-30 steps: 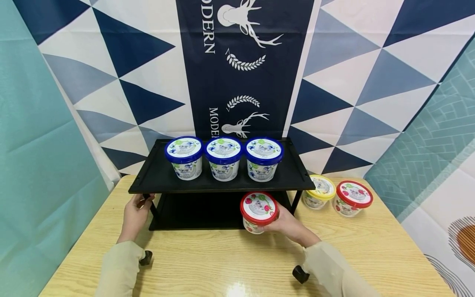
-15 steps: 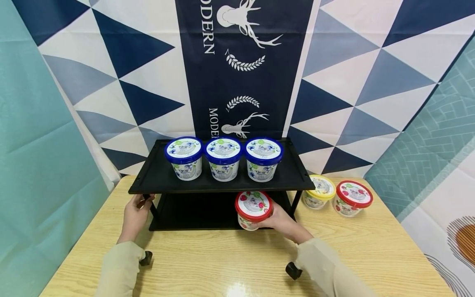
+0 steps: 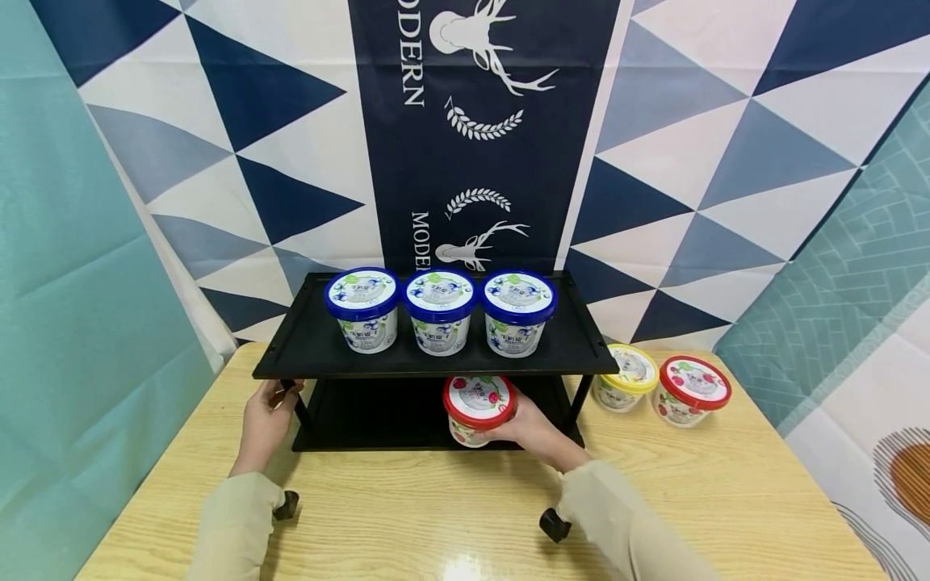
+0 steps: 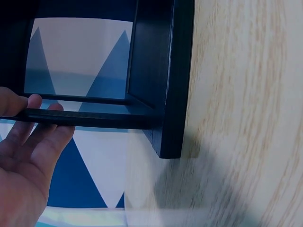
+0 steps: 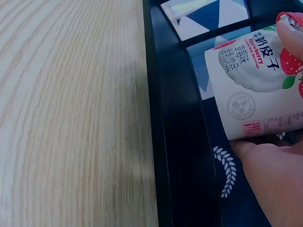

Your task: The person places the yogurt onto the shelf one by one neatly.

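Note:
A strawberry milk tub (image 3: 479, 403) with a red lid is gripped by my right hand (image 3: 530, 428) at the front of the black two-tier rack (image 3: 378, 365), below its upper shelf. The right wrist view shows the tub's printed side (image 5: 258, 80) tilted in that view, with the fingers and thumb round it and the lower shelf (image 5: 177, 142) close by. At the rack's left end, my left hand (image 3: 265, 420) holds the front leg (image 4: 90, 118), thumb on one side and fingers on the other. Three blue-lidded tubs (image 3: 439, 315) stand in a row on the upper shelf.
Right of the rack, a yellow-lidded tub (image 3: 628, 375) and another red-lidded tub (image 3: 690, 391) stand on the wooden table (image 3: 407, 516). Behind the rack hangs a patterned cloth (image 3: 479, 177). The upper shelf hides the back of the lower one.
My right hand has carried the red-lidded tub leftward and slightly inward along the lower shelf's front. The left hand keeps its hold on the leg.

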Tool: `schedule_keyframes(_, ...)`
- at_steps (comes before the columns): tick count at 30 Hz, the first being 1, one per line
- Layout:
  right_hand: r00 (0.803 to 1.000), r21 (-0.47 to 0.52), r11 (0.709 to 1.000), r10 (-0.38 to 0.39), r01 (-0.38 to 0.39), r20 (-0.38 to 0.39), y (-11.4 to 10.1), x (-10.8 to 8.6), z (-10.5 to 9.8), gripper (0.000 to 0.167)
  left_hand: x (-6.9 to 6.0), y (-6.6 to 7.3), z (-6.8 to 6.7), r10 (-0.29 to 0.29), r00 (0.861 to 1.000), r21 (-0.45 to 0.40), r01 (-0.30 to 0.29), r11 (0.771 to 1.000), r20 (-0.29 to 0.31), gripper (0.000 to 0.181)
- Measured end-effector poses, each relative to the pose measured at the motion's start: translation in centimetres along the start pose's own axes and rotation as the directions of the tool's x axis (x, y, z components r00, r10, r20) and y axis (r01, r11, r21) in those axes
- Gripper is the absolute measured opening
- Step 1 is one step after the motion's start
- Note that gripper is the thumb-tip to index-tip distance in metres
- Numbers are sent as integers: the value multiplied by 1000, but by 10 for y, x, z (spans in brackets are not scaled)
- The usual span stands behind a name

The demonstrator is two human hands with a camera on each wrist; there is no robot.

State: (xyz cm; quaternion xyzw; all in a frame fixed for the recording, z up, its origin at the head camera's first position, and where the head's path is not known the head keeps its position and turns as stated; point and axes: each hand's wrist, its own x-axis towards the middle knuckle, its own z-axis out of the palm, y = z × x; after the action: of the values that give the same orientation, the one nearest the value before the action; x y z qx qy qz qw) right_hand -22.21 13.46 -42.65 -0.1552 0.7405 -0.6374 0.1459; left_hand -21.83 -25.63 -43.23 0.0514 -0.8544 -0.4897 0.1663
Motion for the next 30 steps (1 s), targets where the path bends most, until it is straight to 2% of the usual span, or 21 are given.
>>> schedule_keyframes(10,998,51,998,-41,43,-44,-1,13,19,91,0,-1,0,2,1000,11,-2,1000,4,23)
schedule_keyframes(13,998,70,997,-32,36,-56,-2,17,24,92,0,-1,0,7,1000,12,-7,1000,0,23)
schedule_keyframes(20,998,35,999,-11,13,-69,-2,25,32,90,0,-2,0,8,1000,29,-8,1000,-11,22)
schedule_keyframes(30,998,48,999,-12,15,-58,-1,31,39,90,0,-1,0,7,1000,34,-7,999,-6,21)
